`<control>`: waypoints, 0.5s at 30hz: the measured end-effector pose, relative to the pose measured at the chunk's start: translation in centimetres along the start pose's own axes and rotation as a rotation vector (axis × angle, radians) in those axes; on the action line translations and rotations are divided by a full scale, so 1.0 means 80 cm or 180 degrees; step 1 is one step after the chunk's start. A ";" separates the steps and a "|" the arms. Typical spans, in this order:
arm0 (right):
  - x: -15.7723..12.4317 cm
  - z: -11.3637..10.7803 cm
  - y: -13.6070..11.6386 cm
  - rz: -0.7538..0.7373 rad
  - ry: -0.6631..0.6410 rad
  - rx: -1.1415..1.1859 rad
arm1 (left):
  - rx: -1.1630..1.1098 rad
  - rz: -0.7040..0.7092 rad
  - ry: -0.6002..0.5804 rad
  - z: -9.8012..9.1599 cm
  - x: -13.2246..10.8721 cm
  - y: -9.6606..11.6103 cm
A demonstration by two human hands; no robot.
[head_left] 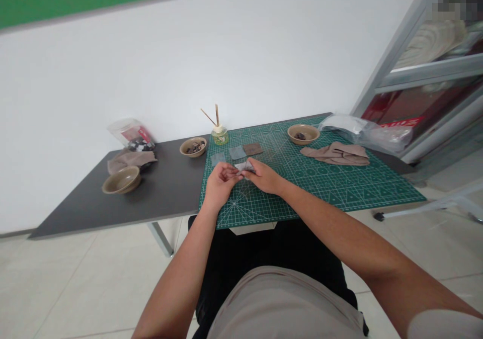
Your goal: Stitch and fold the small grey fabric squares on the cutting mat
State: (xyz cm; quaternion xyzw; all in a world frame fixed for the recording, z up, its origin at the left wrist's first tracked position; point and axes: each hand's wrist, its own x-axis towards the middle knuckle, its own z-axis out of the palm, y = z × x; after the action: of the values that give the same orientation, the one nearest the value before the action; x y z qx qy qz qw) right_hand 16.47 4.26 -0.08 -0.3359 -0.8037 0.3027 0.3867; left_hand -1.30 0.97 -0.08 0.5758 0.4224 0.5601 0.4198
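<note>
Near the mat's front middle, both hands meet around a small light-grey sheet point(244, 166) that looks folded; whether it is sandpaper or cloth I cannot tell. My right hand point(266, 177) pinches it from the right, thumb below. My left hand point(222, 182) has its curled fingers and thumb on the sheet's left end. Anything inside the fold is hidden by the fingers. Just beyond them, two grey-blue squares point(237, 152) and a brown square point(252, 149) lie flat on the green cutting mat point(264, 205).
A reed diffuser point(220, 135) stands by the wall. A bowl of small stone-like pieces point(182, 150) is left of it; another bowl point(311, 139) holds a few dark pieces. A brown cloth point(339, 155) lies right. Far left are a bowl point(109, 184), cloth point(130, 161) and plastic bag point(126, 130).
</note>
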 end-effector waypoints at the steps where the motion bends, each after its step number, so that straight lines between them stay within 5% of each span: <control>1: 0.000 0.000 0.000 -0.0002 -0.0015 -0.0007 | 0.0007 -0.0005 0.0001 0.000 0.000 -0.001; 15: 0.000 -0.001 -0.001 0.0088 -0.0039 0.0171 | -0.0010 0.0025 0.0071 0.002 -0.002 0.002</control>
State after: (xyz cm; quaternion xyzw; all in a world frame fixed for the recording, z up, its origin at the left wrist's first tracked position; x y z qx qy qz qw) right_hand 16.53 4.26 0.01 -0.3346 -0.7930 0.3315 0.3864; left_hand -1.16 0.79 0.02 0.5705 0.4239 0.5688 0.4138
